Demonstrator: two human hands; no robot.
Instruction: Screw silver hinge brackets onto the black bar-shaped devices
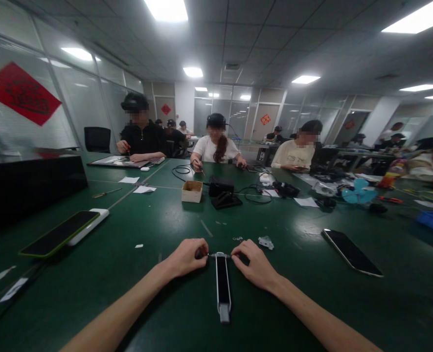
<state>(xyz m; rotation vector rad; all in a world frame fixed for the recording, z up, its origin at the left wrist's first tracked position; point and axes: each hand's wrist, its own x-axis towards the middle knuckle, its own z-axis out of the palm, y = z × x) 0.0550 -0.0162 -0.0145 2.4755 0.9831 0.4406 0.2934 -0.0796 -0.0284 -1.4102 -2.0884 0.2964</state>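
A narrow black device with a silver frame [222, 286] lies lengthwise on the green table [157, 293] in front of me. My left hand [187, 256] is closed round a small dark tool whose thin metal tip points at the device's far end. My right hand [255, 264] pinches that same far end from the right side. A small silver metal part [265, 242] and a few tiny washers [237, 238] lie just beyond my right hand.
A phone in a green case on a white power bank [62, 233] lies at left, another phone [352, 252] at right. A small cardboard box [192, 191] and a black device with cables [221, 191] sit mid-table. Several people work on the far side.
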